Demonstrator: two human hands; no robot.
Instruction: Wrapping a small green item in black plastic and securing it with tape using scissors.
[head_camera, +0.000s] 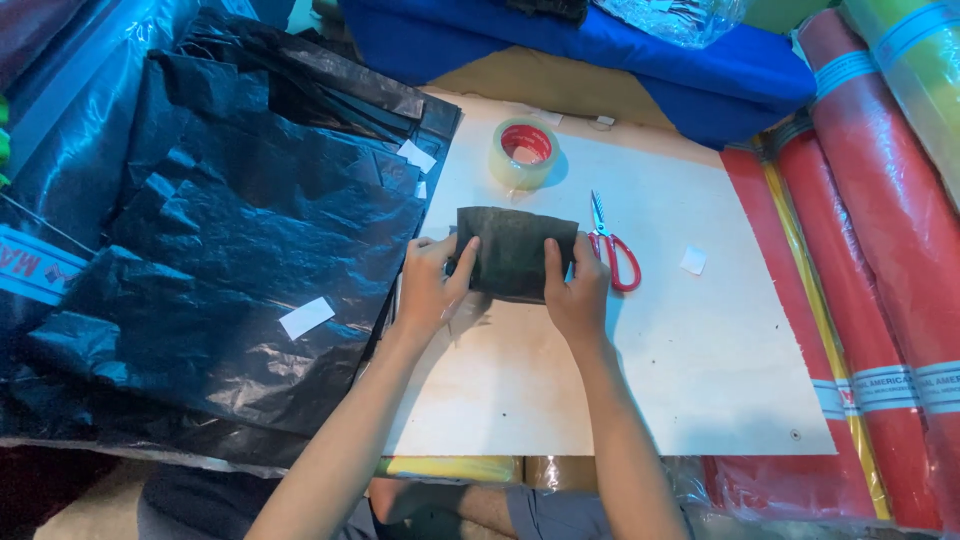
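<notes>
A small folded black plastic packet (515, 250) lies on the pale board (650, 370). My left hand (432, 283) grips its left end, thumb on top. My right hand (577, 285) grips its right end, thumb pressed on the packet's face. Both hands hold it flat against the board near the middle.
A roll of clear tape (523, 152) stands behind the packet. Red-handled scissors (612, 245) lie just right of my right hand. A small white paper piece (693, 260) lies farther right. Black plastic bags (230, 250) are heaped at left. Red fabric rolls (880, 260) line the right edge, blue cloth (640, 50) the back.
</notes>
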